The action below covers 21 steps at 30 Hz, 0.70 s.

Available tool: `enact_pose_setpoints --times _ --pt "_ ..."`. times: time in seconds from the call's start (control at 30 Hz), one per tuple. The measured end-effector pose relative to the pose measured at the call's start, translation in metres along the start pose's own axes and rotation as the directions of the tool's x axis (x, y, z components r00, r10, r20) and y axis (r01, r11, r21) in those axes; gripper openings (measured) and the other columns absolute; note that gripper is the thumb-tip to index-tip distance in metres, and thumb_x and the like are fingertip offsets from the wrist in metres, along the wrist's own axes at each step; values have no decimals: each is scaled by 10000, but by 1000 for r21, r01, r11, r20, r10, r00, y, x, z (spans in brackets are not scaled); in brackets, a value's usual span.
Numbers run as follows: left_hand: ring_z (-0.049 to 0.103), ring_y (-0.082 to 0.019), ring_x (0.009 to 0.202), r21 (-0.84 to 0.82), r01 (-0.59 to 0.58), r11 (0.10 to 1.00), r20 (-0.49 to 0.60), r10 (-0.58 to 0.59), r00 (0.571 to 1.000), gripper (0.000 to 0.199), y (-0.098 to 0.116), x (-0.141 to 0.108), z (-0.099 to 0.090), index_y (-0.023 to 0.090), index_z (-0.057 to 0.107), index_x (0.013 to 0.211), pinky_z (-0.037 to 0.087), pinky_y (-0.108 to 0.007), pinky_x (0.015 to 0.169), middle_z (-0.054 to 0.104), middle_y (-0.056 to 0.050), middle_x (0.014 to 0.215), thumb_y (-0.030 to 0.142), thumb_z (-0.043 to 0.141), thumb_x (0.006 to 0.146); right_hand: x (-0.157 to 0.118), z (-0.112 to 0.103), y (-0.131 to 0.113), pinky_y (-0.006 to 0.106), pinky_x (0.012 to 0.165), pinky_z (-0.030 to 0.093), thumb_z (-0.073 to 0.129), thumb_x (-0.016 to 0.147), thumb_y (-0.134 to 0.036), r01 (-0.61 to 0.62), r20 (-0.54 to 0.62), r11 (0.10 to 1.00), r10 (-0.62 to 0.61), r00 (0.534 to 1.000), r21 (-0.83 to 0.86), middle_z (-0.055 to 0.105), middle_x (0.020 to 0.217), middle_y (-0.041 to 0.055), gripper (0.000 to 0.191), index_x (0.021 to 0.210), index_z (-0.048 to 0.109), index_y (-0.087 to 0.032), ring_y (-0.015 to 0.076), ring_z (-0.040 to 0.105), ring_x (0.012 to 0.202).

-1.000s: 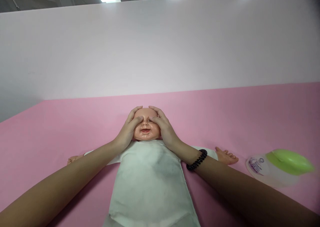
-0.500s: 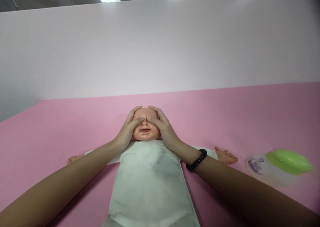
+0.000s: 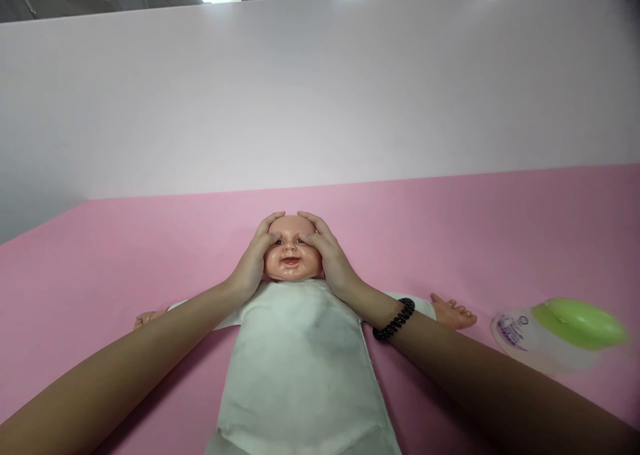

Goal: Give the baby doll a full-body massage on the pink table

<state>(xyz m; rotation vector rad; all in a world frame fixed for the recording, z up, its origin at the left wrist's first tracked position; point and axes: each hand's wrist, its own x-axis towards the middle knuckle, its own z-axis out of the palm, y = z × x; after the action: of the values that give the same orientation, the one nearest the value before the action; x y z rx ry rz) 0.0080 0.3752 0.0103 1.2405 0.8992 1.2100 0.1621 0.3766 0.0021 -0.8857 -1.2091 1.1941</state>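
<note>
A baby doll (image 3: 300, 361) with a white cloth body lies on its back, its arms stretched out to both sides. My left hand (image 3: 254, 258) cups the left side of its head (image 3: 292, 268), the thumb resting by one eye. On the opposite side my right hand (image 3: 333, 258) curves round the head in the same way, thumb at the other eye. The fingertips of both hands reach the top of the head. A black beaded bracelet (image 3: 395, 320) circles my right wrist.
A clear bottle with a green cap (image 3: 580, 323) lies on its side at the right, near the doll's hand (image 3: 453, 311). The pink surface (image 3: 500, 241) meets a white wall (image 3: 320, 95) behind.
Both thumbs have slid outward from beside the nose across the eyes, so the doll's eyes now partly show. The hands stay around the head.
</note>
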Motion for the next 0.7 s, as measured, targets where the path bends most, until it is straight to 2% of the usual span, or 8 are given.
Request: enact_pose_setpoints --times 0.3,0.53,0.7 --pt "611 -282 1242 24 31 999 25 -32 999 580 6 -4 2 303 484 1450 492 -421 1082 581 -60 1399 390 645 899 -5 0 -6 412 1139 460 708 812 -433 -10 19 1000 11 1000 -19 561 1465 40 550 1326 591 -275 260 544 1326" --pt "546 -277 1340 27 26 999 -16 -26 1000 502 2 1 1 295 517 1422 458 -410 1117 567 -53 1435 330 547 922 0 -1 -1 433 1156 448 619 826 -361 -15 1 1000 15 1000 4 586 1407 43 470 1285 601 -264 267 545 1323" --pt "585 -265 1291 -43 -2 999 11 3 1000 477 -5 2 -3 299 526 1409 511 -372 1048 599 -45 1392 362 552 937 4 -3 1 438 1140 475 666 802 -353 -80 49 991 75 996 109 598 1385 31 498 1289 587 -290 272 572 1305"
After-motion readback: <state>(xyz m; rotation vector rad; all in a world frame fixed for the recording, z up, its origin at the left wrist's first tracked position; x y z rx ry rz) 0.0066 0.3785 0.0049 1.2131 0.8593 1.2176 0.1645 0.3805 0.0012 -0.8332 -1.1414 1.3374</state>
